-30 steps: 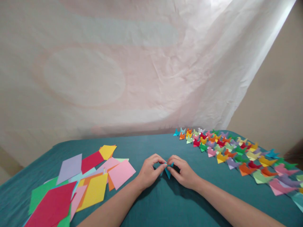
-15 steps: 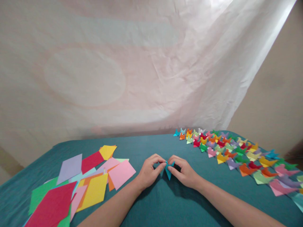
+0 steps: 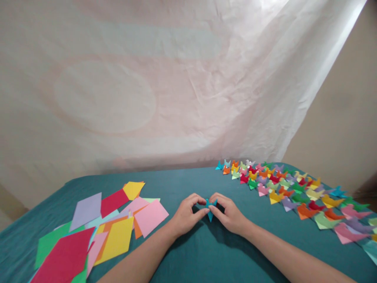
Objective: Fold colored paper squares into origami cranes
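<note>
A small blue folded-paper bird (image 3: pixel 210 215) is held over the table at the middle, its pointed lower end hanging down. My right hand (image 3: pixel 229 214) pinches it from the right, the thumb across its front and the fingers behind. From the left, my left hand (image 3: pixel 187 215) closes on its other edge, with the thumb and fingertips at the paper. Fingers cover part of the bird, so its finer folds cannot be made out.
Loose coloured paper sheets (image 3: pixel 118 241) overlap on the left of the green-clothed table (image 3: pixel 182 263). Many folded paper birds (image 3: pixel 276 197) stand in rows at the right, reaching the far edge. A pale cloth (image 3: pixel 176 98) hangs behind.
Between my hands the blue paper bird has shifted slightly, and more of its top shows. My left thumb and fingertips have moved a little apart. Sheets and rows of birds are unchanged.
</note>
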### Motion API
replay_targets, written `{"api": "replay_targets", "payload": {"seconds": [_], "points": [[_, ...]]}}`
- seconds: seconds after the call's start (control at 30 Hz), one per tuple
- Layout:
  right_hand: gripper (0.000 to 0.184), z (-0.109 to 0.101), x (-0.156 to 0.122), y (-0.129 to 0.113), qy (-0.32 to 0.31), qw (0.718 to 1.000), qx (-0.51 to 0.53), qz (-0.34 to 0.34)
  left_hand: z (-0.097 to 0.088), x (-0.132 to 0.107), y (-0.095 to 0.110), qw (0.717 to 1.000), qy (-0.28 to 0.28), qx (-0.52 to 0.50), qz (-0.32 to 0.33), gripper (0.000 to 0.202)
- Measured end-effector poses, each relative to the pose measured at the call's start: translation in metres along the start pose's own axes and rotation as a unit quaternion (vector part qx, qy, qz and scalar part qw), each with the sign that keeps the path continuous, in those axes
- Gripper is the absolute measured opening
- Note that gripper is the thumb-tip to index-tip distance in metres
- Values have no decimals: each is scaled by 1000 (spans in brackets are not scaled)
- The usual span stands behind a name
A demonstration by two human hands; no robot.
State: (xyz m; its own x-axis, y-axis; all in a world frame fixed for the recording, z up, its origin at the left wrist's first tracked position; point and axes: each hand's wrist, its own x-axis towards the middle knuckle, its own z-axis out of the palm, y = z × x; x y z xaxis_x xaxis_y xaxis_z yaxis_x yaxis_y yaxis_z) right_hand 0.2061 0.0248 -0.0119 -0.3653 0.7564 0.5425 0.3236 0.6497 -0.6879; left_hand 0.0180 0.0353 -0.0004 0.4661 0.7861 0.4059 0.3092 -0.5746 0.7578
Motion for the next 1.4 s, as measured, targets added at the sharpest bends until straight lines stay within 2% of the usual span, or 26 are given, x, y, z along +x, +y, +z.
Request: {"api": "replay_targets", "payload": {"seconds": [0.1, 0.37, 0.63, 0.9, 1.13, 1.4], "points": [[10, 0, 0, 1, 0, 1000, 0, -5, 1, 0, -1, 1000, 3, 17, 1, 6], [9, 0, 0, 1, 9, 1000, -11, 0, -1, 1, 1, 999, 14, 44, 2, 13], [16, 1, 1, 2, 29, 999, -40, 16, 0, 1, -2, 996, 33, 81, -17, 11], [17, 0, 1, 6, 11, 998, -34, 46, 0, 1, -5, 996, 34, 76, -20, 8], [8, 3, 2, 12, 15, 997, -41, 57, 1, 1, -7, 992, 17, 118, -44, 8], [8, 6, -1, 21, -9, 996, -57, 63, 2, -2, -11, 980, -3, 194, -44, 2]]}}
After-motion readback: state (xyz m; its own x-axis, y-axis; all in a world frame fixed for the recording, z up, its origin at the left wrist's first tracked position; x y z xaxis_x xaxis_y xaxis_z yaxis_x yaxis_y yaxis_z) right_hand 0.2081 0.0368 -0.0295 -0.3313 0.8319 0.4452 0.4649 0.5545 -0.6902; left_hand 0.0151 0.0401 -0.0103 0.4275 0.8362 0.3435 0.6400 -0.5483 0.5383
